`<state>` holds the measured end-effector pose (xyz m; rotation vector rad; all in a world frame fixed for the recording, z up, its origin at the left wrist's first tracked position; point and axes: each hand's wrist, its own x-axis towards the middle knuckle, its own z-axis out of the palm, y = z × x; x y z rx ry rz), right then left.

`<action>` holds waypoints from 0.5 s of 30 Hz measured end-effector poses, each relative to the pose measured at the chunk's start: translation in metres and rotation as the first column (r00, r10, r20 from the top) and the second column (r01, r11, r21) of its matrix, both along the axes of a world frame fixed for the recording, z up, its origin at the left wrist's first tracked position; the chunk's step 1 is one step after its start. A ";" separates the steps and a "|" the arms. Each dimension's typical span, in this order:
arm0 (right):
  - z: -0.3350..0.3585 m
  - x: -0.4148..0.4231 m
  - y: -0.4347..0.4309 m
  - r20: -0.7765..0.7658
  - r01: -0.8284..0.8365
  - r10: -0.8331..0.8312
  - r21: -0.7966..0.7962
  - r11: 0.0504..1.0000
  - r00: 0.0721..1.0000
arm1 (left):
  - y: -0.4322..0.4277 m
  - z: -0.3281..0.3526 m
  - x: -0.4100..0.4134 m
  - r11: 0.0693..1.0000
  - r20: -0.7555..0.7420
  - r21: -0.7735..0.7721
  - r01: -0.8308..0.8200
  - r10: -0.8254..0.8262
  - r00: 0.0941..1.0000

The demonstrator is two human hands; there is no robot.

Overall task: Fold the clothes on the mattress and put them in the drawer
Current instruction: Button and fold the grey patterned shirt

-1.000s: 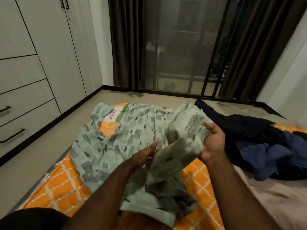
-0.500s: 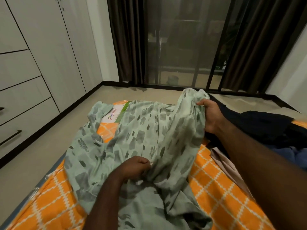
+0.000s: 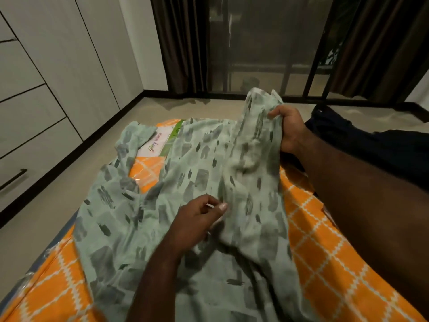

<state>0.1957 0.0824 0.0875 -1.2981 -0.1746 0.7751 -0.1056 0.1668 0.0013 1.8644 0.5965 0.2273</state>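
A pale green garment (image 3: 197,173) with grey brush-mark print lies spread over the orange checked mattress (image 3: 325,247). My right hand (image 3: 287,129) grips a bunched edge of it and holds that edge up at the far side. My left hand (image 3: 199,219) sits on the middle of the garment, fingers curled and thumb against them, pinching the fabric. The near part of the garment lies crumpled under my forearms. The closed drawers (image 3: 30,140) with dark bar handles are in the wardrobe on the left.
A heap of dark navy clothes (image 3: 376,147) lies on the mattress to the right, behind my right arm. A printed label (image 3: 160,145) shows at the mattress's far corner. Beige floor runs between mattress and wardrobe. Dark curtains and a glass door stand ahead.
My right hand has carried the gripped edge up and further away, stretching the garment out. My left hand has stayed low on the middle of the fabric. The view has tilted down.
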 end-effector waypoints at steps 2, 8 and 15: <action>-0.015 0.006 0.000 0.061 0.045 -0.028 -0.289 0.956 0.998 | -0.002 -0.005 0.004 1.000 -0.056 0.002 -0.031 0.031 0.998; -0.060 0.002 -0.017 -0.019 -0.024 0.015 -0.636 0.771 1.000 | -0.003 -0.010 0.006 1.000 -0.080 0.031 -0.002 0.004 0.997; -0.062 -0.049 -0.043 0.253 0.037 0.179 -0.665 0.746 0.951 | -0.013 -0.009 0.008 0.990 -0.092 0.134 0.053 -0.041 0.995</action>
